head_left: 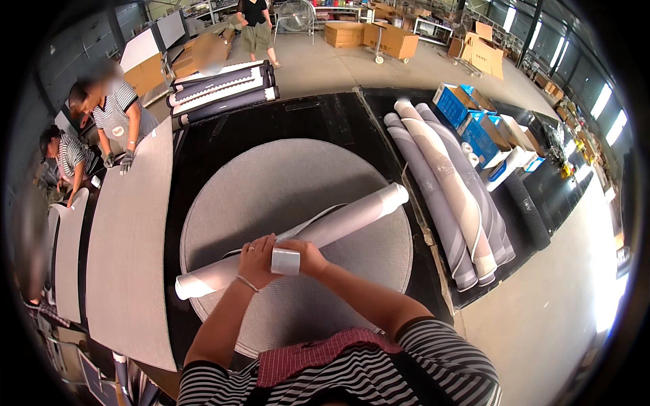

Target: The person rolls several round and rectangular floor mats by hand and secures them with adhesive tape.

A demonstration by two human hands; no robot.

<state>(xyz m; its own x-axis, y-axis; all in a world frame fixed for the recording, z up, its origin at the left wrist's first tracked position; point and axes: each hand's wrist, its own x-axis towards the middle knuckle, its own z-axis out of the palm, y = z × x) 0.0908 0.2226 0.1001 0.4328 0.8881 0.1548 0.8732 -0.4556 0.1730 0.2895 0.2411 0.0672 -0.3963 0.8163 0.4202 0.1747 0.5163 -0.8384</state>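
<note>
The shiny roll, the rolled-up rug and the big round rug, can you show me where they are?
Shiny roll [285, 261]: head view, on its curved side.
Rolled-up rug [349, 221]: head view, on its right half.
Round rug [291, 179]: head view, on its bare far part.

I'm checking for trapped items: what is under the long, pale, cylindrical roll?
The roll lies across a flat, round, grey rug on a black tabletop; the strip directly beneath it is covered, so anything there cannot be seen.
</note>
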